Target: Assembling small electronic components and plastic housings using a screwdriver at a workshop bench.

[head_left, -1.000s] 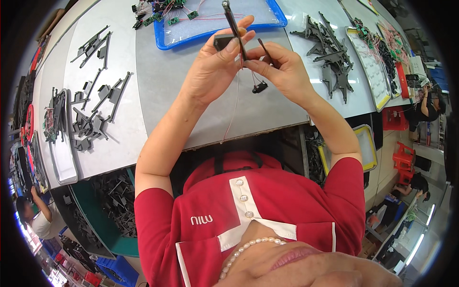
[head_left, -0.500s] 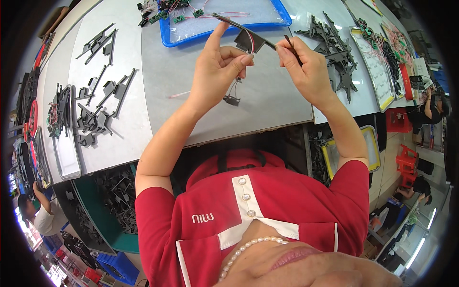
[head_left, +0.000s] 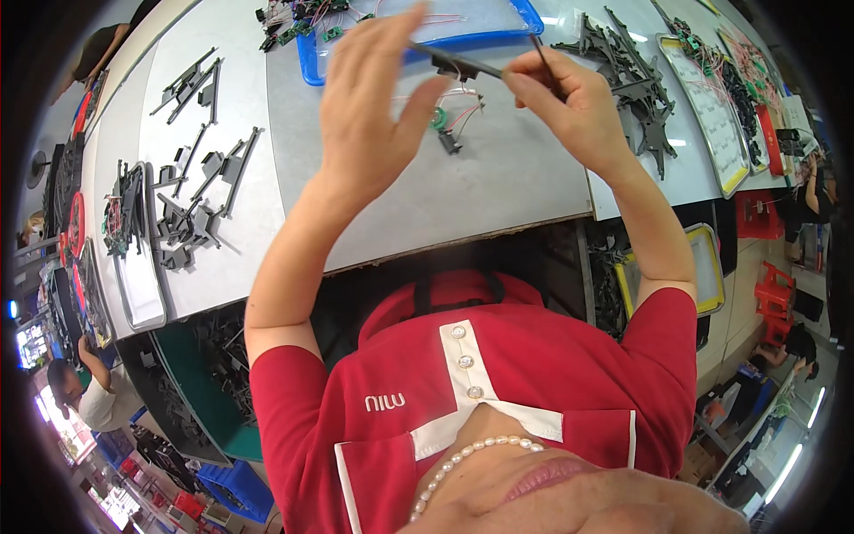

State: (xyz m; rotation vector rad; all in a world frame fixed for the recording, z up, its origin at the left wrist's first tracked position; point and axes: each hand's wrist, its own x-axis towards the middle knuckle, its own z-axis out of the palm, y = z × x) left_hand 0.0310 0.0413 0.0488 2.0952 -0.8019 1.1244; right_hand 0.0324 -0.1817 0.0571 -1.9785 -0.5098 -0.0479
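Observation:
My right hand (head_left: 574,111) is closed, pinching one end of a long dark plastic bracket (head_left: 480,68) between thumb and finger. A thin dark stick (head_left: 541,55), whose kind I cannot make out, also stands up from that hand. Thin red and white wires hang under the bracket, with a small green circuit board (head_left: 439,118) and a small black block (head_left: 451,143) below. My left hand (head_left: 365,111) is raised beside the bracket's other end. Its fingers are stretched out and smeared by motion, the thumb near the wires.
A blue-rimmed tray (head_left: 311,71) lies beyond my hands, with wired green boards (head_left: 285,36) at its left. Dark plastic brackets are spread at left (head_left: 209,169) and piled at right (head_left: 654,98). Metal trays (head_left: 142,298) flank the table; bins of dark parts (head_left: 227,356) sit underneath.
My left hand has let go of the wires by the bracket and its fingers have straightened. The bracket has tilted and dropped slightly, while the hanging board has swung into view.

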